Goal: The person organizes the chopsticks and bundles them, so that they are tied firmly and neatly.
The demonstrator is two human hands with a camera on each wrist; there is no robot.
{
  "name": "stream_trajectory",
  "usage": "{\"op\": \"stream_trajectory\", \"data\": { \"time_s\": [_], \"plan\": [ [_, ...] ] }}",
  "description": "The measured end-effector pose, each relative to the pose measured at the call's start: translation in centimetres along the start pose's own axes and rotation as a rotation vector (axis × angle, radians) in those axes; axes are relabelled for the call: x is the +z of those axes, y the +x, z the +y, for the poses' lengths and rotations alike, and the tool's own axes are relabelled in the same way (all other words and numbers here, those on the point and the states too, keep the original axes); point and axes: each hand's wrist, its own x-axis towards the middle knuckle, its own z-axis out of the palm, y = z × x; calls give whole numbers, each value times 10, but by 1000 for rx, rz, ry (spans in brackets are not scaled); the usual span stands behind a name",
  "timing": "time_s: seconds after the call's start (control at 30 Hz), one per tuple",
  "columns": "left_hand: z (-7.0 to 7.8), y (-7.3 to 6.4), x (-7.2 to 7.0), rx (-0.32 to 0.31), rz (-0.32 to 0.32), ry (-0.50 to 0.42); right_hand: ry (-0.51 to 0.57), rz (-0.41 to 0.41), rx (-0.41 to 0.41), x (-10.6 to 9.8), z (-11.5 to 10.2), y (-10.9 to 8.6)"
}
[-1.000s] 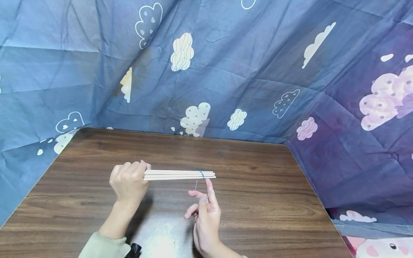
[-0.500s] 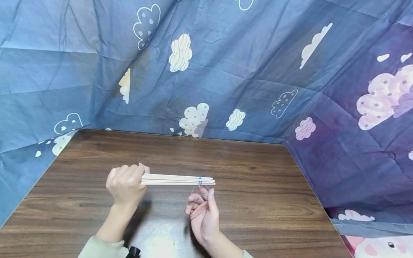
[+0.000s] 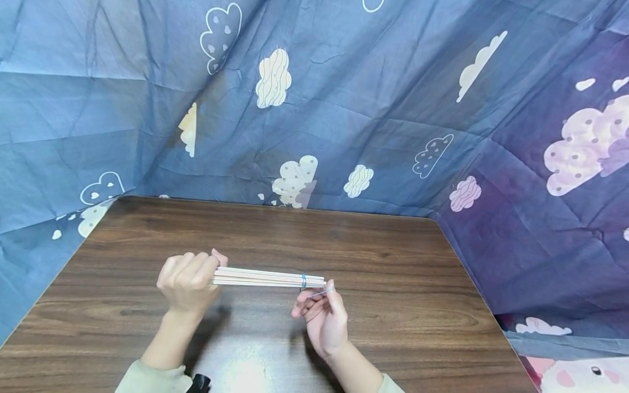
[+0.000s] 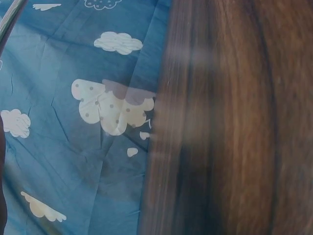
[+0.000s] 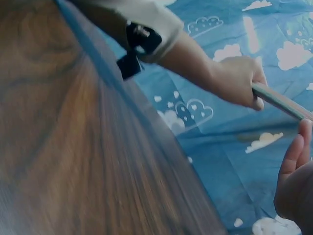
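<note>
While cloud-printed cloth hangs behind, the brown table seems glossy.

The left sleeve and right sleeve I see are pale green, the one nearer the left edge of the worktop carrying a black strap and blocky black gadget.

The glossy brown table has wood grain and rounded far corners.
</note>
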Motion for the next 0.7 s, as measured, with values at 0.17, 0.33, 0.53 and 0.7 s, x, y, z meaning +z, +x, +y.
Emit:
{"op": "stream_trajectory", "data": {
  "time_s": [0.17,0.33,0.53,0.7],
  "plan": [
    [0,3,-1,40,19,-29,-201,-118,-140,-8,-10,9],
    [1,5,-2,54,20,-46,-419,-157,-152,-14,-25,18],
    [4,-1,-1,55,-21,-76,-549,-24,-84,-14,-36,24],
    [4,1,0,14,-43,-36,-460,-5,-170,-16,-39,25]
  ]
}}
